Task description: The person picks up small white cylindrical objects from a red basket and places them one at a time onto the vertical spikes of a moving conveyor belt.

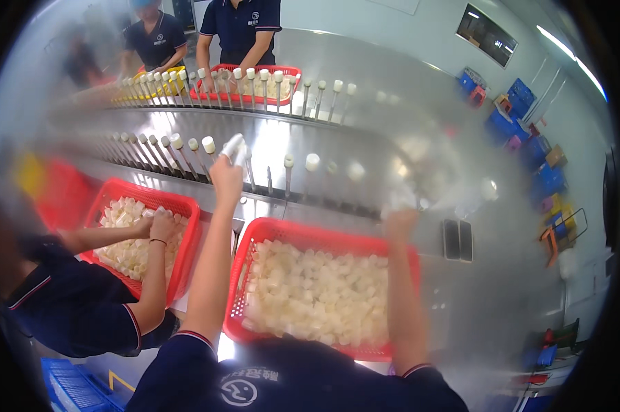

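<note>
My left hand (229,172) reaches out to a row of upright metal pegs, its white-covered fingertips pressed together at the top of one peg. Whatever they pinch is hidden by the fingers. Beside it, a white cap (208,144) sits on the neighbouring peg, and another white cap (312,162) tops a peg to the right. My right hand (400,211) hangs above the far right corner of a red basket (235,302); blur and fogging smear its fingers. Many small whitish caps (317,295) fill that basket in front of me.
To the left, a co-worker's hands (160,223) are in another red basket (186,268) of caps. Across the metal table (475,323), two people work behind a second peg row (252,86). Two dark phone-like slabs (457,240) lie right of my basket.
</note>
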Available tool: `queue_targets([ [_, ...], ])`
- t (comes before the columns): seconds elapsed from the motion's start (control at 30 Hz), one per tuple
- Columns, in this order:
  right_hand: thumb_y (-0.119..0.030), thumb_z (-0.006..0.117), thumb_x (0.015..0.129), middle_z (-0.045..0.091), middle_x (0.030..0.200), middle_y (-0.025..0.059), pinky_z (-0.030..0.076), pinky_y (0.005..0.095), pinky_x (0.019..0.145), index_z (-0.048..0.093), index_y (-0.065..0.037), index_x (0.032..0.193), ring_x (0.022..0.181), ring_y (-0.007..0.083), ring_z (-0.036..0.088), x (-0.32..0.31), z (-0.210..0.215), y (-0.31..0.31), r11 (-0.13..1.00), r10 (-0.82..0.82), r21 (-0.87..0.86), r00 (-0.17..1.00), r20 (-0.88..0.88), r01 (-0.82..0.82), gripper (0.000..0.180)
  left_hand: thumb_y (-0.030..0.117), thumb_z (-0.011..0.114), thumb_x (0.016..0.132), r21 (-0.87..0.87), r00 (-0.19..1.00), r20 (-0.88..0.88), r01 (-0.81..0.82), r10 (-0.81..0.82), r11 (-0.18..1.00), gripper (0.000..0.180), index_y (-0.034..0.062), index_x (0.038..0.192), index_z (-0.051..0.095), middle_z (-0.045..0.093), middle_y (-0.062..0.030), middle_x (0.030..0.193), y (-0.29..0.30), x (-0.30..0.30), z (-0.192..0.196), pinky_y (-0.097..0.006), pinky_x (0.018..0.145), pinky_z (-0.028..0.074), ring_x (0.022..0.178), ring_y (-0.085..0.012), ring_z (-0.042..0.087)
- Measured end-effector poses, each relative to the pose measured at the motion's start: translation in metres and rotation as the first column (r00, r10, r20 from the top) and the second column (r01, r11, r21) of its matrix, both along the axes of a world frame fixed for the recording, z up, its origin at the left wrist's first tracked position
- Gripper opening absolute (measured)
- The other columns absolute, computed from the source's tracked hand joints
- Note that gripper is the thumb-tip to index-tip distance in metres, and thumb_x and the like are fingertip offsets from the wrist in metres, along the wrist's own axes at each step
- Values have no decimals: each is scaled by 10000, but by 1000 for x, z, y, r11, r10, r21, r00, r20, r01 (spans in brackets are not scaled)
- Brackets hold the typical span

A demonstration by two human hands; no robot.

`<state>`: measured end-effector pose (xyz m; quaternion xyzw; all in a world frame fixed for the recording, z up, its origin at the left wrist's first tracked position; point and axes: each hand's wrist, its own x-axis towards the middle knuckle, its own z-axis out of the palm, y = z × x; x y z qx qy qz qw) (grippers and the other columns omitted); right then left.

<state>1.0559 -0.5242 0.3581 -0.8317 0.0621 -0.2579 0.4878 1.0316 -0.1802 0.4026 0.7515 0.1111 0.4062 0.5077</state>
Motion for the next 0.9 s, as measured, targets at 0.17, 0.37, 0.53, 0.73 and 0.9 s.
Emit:
queue_targets([
  [0.17, -74, 612, 759, 581, 933, 50, 420, 220, 737, 554, 14, 988, 839, 105, 529, -62, -3, 3, 815, 214, 558, 976, -46, -153, 252, 155, 545, 755, 380, 928, -310, -76, 205, 922, 246, 37, 965, 596, 592, -153, 736, -10, 23, -8, -374, 583, 434, 647, -275, 576],
  [0.37, -89, 597, 765, 612, 780, 43, 446, 231, 549, 510, -86, 1085, 624, 93, 557, -89, 25, 27, 929, 340, 150, 940, 24, -340, 331, 221, 558, 741, 676, 893, -388, 108, 228, 729, 205, 22, 786, 567, 589, -158, 749, -52, 6, 11, -419, 599, 452, 698, -336, 575],
  [0.53, -109, 612, 745, 625, 787, 60, 455, 247, 547, 442, -87, 1145, 632, 115, 586, -83, 34, 50, 837, 507, 276, 860, -67, -472, 435, 176, 626, 709, 413, 830, -404, 540, -384, 733, 383, 75, 1071, 549, 613, -135, 824, -111, -51, 46, -327, 537, 470, 588, -227, 597],
  [0.73, -115, 615, 691, 616, 784, 145, 478, 355, 613, 318, -51, 1234, 713, 320, 603, -84, 8, 34, 774, 614, -24, 760, -214, -632, 622, 158, 642, 730, -393, 304, -392, 798, -868, 457, 389, 62, 1087, 521, 610, -63, 804, -157, -65, -5, -229, 491, 447, 551, -100, 561],
  [0.9, -125, 626, 685, 606, 854, 175, 483, 346, 608, 245, -66, 1287, 747, 300, 606, -107, -42, -5, 681, 630, -197, 702, -332, -705, 716, 152, 631, 738, -160, 394, -629, 778, -670, 608, 328, 71, 1043, 544, 605, -34, 794, -193, -88, -100, -225, 513, 446, 561, -92, 561],
])
